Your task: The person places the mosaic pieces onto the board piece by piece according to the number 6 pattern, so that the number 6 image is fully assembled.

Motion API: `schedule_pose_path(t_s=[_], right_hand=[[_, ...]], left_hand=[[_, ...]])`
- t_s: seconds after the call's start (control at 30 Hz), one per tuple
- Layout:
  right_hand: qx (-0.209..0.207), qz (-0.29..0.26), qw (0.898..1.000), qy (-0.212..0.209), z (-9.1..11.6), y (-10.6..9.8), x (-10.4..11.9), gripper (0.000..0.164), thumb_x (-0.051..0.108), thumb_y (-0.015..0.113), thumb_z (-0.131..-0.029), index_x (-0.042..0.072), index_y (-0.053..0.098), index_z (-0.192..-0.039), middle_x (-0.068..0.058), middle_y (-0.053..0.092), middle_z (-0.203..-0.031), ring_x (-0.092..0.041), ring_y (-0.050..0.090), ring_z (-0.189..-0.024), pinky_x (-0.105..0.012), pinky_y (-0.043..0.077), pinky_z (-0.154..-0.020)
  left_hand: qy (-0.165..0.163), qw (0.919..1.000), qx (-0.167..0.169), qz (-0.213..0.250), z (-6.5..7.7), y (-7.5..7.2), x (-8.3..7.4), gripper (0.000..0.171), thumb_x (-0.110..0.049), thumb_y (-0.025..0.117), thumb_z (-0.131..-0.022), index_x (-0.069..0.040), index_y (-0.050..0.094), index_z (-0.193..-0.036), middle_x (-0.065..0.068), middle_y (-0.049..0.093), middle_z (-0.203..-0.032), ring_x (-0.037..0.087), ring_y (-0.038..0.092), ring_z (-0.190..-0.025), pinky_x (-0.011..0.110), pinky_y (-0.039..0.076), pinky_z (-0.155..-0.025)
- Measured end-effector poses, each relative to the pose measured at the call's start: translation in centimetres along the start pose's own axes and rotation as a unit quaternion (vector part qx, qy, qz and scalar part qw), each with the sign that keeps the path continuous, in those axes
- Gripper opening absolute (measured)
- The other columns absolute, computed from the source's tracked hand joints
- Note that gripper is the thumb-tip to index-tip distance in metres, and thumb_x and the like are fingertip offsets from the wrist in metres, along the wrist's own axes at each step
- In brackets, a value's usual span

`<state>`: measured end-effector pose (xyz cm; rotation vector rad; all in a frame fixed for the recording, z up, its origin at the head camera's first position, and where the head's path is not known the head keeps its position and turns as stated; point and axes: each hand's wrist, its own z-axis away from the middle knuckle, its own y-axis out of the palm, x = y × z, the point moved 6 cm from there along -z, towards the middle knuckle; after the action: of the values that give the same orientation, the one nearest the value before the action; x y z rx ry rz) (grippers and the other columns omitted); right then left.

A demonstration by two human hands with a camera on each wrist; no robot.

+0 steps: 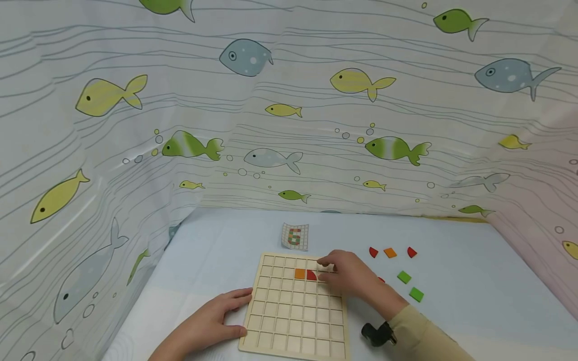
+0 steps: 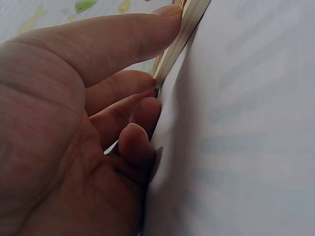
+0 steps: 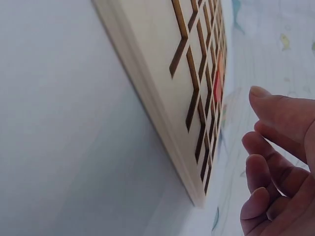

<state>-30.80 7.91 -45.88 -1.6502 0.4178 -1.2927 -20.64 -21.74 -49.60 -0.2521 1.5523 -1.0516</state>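
Note:
A wooden grid board [image 1: 295,314] lies on the table in the head view. An orange square [image 1: 300,274] and a red quarter-circle piece [image 1: 311,275] sit side by side in its upper rows. My left hand [image 1: 209,321] rests on the table, its thumb and fingertips touching the board's left edge. Over the upper right part of the board hovers my right hand [image 1: 349,275], beside the red piece. In the right wrist view its fingers [image 3: 268,155] are loosely bent, apart from the board, with nothing visible between them.
A small pattern card [image 1: 295,236] showing a figure lies behind the board. Loose red pieces [image 1: 412,252], an orange square [image 1: 390,252] and green squares [image 1: 416,294] lie to the right. A black object [image 1: 378,334] sits by the right sleeve. Fish-print cloth surrounds the table.

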Motion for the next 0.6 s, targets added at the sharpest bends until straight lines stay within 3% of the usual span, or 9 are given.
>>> schedule_pose_path(t_s=[0.37,0.6], right_hand=[[-0.039,0.011,0.998,0.057,0.7,-1.8,-3.5,0.036,0.028,0.080,-0.085,0.018,0.074,-0.119,0.008,0.066,-0.108,-0.012,0.056,-0.089,-0.030,0.050,-0.070],[-0.047,0.025,0.996,0.074,0.8,-3.2,-6.3,0.037,0.024,0.078,-0.086,0.016,0.073,-0.122,0.003,0.068,-0.109,-0.014,0.055,-0.085,-0.028,0.048,-0.066]], left_hand=[[0.002,1.0000,-0.005,0.004,0.1,0.0,0.0,0.078,-0.051,0.073,-0.085,-0.010,0.050,-0.146,-0.006,0.039,-0.154,0.030,0.035,-0.140,0.047,0.035,-0.108],[0.003,1.0000,-0.003,0.000,0.0,0.0,0.0,0.077,-0.051,0.072,-0.085,-0.010,0.050,-0.146,-0.006,0.040,-0.154,0.030,0.036,-0.140,0.048,0.035,-0.107]])
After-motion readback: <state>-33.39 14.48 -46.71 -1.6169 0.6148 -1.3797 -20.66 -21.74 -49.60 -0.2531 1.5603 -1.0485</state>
